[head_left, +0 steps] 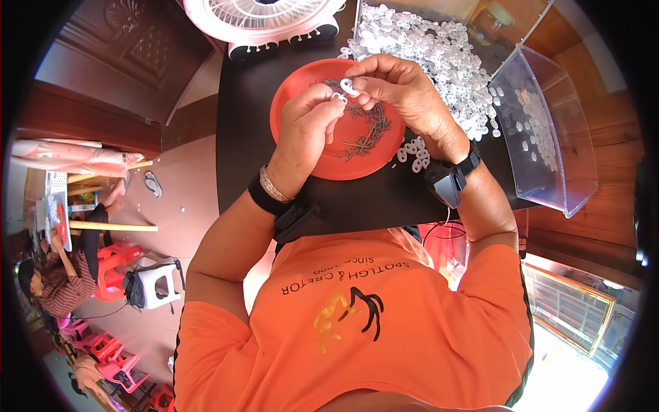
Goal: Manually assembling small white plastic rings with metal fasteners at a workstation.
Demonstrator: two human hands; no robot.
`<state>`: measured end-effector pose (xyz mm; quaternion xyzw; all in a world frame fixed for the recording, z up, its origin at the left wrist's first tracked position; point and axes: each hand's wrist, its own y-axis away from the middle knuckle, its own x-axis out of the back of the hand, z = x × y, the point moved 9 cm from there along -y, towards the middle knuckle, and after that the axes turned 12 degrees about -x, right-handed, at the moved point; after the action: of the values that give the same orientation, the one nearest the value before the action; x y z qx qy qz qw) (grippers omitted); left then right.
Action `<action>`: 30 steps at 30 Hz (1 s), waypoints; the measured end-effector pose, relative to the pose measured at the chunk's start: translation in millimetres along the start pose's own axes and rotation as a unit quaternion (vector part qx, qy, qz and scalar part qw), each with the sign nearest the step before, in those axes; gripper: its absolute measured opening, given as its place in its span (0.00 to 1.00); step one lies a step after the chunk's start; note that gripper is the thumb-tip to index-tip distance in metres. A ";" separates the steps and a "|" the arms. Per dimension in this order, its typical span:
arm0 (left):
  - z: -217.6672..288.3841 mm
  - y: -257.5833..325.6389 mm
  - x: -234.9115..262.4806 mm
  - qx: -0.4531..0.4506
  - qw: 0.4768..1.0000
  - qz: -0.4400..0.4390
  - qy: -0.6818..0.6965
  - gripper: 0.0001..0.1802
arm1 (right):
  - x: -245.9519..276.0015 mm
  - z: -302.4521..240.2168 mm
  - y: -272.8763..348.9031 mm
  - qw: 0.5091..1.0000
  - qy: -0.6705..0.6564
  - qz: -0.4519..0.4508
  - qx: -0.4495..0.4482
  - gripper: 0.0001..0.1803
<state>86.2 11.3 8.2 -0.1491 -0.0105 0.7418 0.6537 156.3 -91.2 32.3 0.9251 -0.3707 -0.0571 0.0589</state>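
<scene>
My right hand [406,96] pinches a small white oval plastic piece with a hole [349,87] between thumb and fingers. Close against it, the fingertips of my left hand [302,130] are closed on a smaller white piece [339,98], whose exact kind I cannot make out. Both hands are raised over a round red plate [329,167]. Small dark metal pieces, like screws or pins [374,137], lie scattered in the plate. Beside my right wrist, several white oval pieces [414,152] rest on the dark table.
A large pile of white oval pieces [439,62] covers the table's far right. To its right stands a clear plastic bin [549,185]. A pink and white fan [264,31] sits at the far edge. At left, another person [65,281] sits near red stools [117,271].
</scene>
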 end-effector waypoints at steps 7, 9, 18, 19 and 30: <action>-0.9 0.2 0.7 0.003 1.000 0.004 -0.005 0.10 | 0.3 -2.2 -0.3 1.000 0.005 0.000 0.013 0.09; -1.1 0.0 0.6 0.005 1.000 0.003 -0.009 0.09 | 0.4 -3.5 0.7 1.000 0.007 0.002 0.015 0.09; -2.0 0.7 1.1 0.015 1.000 0.008 -0.004 0.09 | -1.6 -9.7 6.0 0.996 0.060 0.036 0.054 0.08; -2.0 0.8 1.1 0.015 1.000 0.008 -0.005 0.09 | -1.2 -9.6 6.1 0.995 0.066 0.044 0.057 0.08; -1.0 0.6 0.1 0.018 1.000 0.010 -0.003 0.10 | 0.0 -6.8 4.9 0.994 0.073 0.051 0.056 0.08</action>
<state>85.8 11.1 7.1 -0.1352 0.0027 0.7489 0.6487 153.9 -94.2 39.7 0.9084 -0.4151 0.0341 0.0369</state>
